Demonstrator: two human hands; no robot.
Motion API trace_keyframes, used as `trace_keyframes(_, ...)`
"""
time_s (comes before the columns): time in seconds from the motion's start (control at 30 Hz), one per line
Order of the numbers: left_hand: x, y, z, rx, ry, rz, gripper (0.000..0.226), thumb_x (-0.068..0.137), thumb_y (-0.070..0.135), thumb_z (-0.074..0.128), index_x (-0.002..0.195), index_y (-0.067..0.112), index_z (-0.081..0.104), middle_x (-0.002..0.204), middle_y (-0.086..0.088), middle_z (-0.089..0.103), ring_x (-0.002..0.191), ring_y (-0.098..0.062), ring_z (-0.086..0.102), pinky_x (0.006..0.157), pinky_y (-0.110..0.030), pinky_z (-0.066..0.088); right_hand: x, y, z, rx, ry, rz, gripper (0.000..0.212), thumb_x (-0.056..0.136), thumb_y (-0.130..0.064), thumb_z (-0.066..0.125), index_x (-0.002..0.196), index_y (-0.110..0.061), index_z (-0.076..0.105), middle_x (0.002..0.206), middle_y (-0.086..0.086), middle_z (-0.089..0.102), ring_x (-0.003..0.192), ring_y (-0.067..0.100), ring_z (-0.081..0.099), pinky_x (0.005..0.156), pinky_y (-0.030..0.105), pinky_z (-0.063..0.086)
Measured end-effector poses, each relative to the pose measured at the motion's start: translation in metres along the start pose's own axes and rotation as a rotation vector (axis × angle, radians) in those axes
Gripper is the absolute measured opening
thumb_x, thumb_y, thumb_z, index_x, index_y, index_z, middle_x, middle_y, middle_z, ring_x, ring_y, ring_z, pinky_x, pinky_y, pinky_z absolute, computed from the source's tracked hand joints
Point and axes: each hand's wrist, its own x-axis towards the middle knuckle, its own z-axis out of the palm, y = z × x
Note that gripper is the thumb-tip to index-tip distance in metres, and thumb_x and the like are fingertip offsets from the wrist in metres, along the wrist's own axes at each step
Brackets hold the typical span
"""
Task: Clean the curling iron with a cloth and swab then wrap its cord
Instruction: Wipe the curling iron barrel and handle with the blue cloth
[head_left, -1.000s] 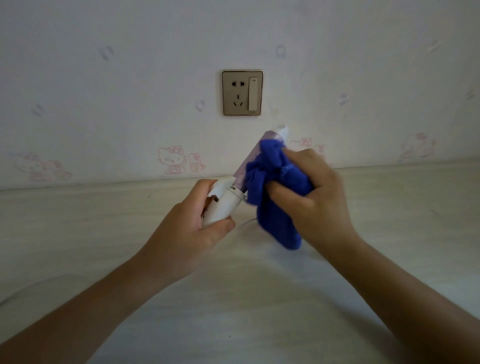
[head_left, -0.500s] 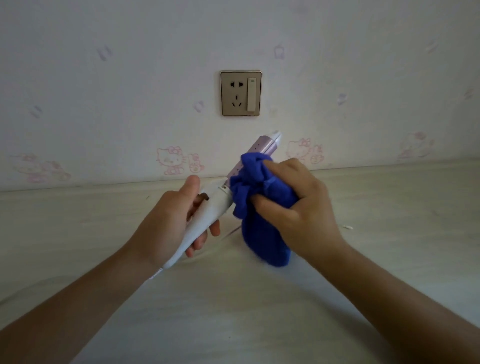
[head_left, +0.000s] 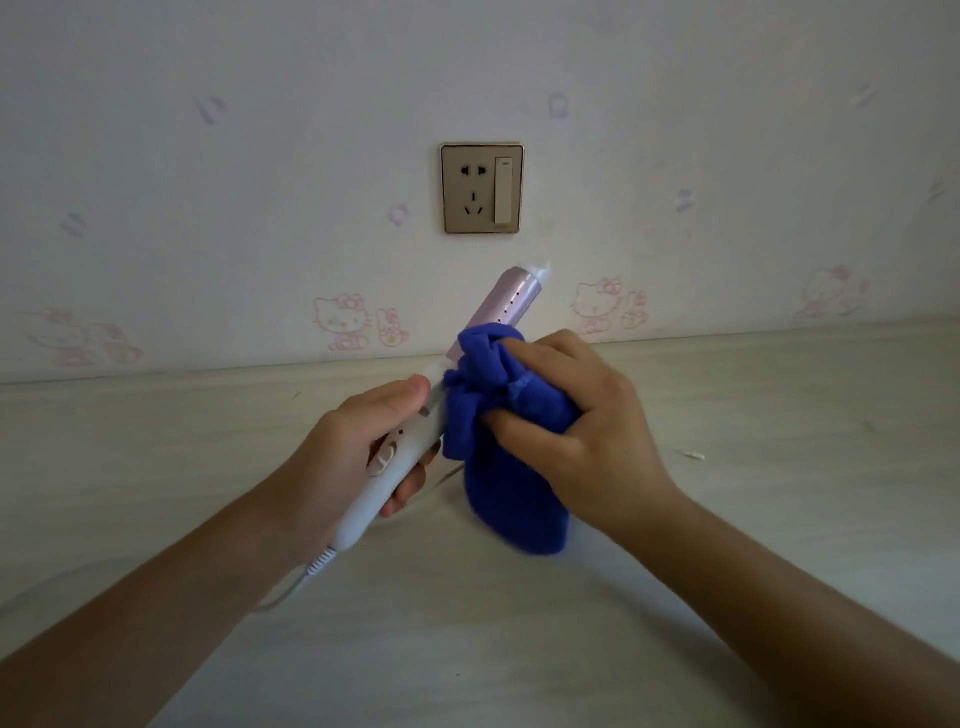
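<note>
Before you stands a pale wall (head_left: 208, 208) with small cartoon prints, and under it a light wooden table (head_left: 779, 519), above which both your hands work. Your right hand (head_left: 587, 431) has its fingers curled round a bunched blue cloth (head_left: 514, 509) and presses it against the lower part of the barrel, while a loose tail of the cloth hangs down toward the table. Your left hand (head_left: 337, 457) grips the white handle, with the fingers wrapped under it and the thumb lying along the top. The iron (head_left: 511, 306) is held in the air between the two hands and is tilted, so its lilac barrel points up and right toward the wall. The socket (head_left: 482, 188) on the wall has nothing plugged in. The cord (head_left: 291, 590) leaves the end of the handle and runs down and left over the table, out of view. A small white bit (head_left: 693, 455) lies on the table to the right, well apart from your hands. It may be the swab, but it is too small to tell. I judge that you are in the cloth step; the swab work and the cord wrapping are not yet done. The upper barrel is bare, so the next move probably calls for sliding the cloth toward the tip while the left hand keeps the handle steady and perhaps turns it.
</note>
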Motion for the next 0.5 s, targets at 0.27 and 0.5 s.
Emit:
trace_keyframes(0.27, 0.000, -0.012, 0.007, 0.227, -0.015, 0.299, 0.040, 0.090, 0.057, 0.058, 0.091, 0.018, 0.066, 0.080, -0.007, 0.068, 0.046, -0.018, 0.045, 0.042, -0.026, 0.035, 0.010, -0.001, -0.026, 0.056, 0.226, 0.032, 0.024, 0.081, -0.038, 0.067, 0.103, -0.046, 0.068, 0.098, -0.014, 0.063, 0.091, 0.007, 0.063, 0.081, 0.021, 0.050)
trace_keyframes(0.5, 0.002, -0.017, 0.002, 0.080, -0.003, 0.219, 0.040, 0.087, 0.060, 0.057, 0.065, 0.027, 0.059, 0.062, 0.000, 0.055, 0.041, -0.016, 0.038, 0.041, -0.025, 0.024, 0.004, 0.000, -0.006, 0.044, 0.060, 0.046, 0.024, 0.080, -0.046, 0.063, 0.104, -0.046, 0.065, 0.101, -0.015, 0.063, 0.094, 0.007, 0.065, 0.080, 0.019, 0.051)
